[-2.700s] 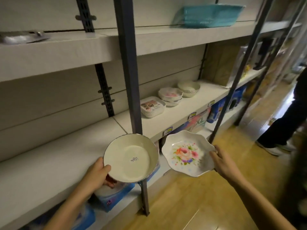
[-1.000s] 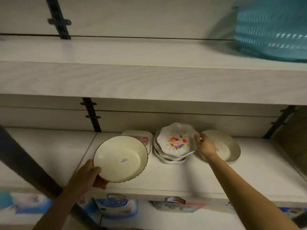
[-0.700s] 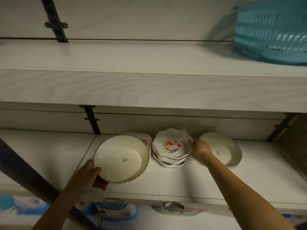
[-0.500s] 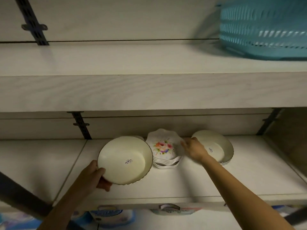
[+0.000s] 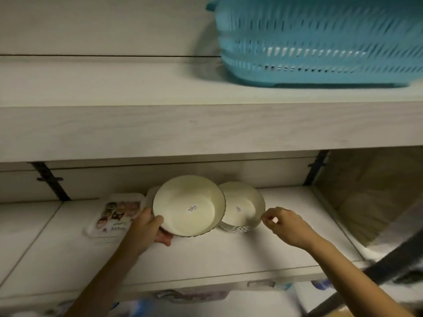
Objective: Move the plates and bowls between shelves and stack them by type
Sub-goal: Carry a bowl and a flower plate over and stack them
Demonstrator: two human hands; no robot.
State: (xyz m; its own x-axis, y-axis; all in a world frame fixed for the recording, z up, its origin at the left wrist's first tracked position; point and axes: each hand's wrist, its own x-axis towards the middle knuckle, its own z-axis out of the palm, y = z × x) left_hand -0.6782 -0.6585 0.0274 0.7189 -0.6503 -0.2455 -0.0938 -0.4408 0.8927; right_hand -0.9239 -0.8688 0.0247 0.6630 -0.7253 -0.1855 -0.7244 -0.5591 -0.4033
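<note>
Head view: cream bowl on its way to its twin

Head view puts me under the upper shelf point(image 5: 206, 129), looking onto the lower shelf point(image 5: 229, 252) where the crockery sits. My left hand point(image 5: 146, 229) grips a cream bowl point(image 5: 188, 205) by its near-left rim, thumb over the edge and fingers beneath, holding it tilted so the price sticker inside faces me. Just right of it, partly overlapped by it, a matching cream bowl point(image 5: 242, 208) rests on the shelf. My right hand point(image 5: 283, 225) sits at that bowl's right rim with the fingers curled loosely; it holds nothing that I can see, and whether it touches the rim I cannot tell.

I judge the step in hand to be nesting the held bowl into its twin. The next move calls for shifting it right, levelling it and lowering it squarely, while the right hand steadies the lower bowl or clears away.

Left of the bowls lies a rectangular patterned dish point(image 5: 114, 213). A pale scalloped edge point(image 5: 150, 195) shows behind the held bowl, too hidden to name. A blue basket point(image 5: 320, 42) stands on the upper shelf, blurred.
</note>
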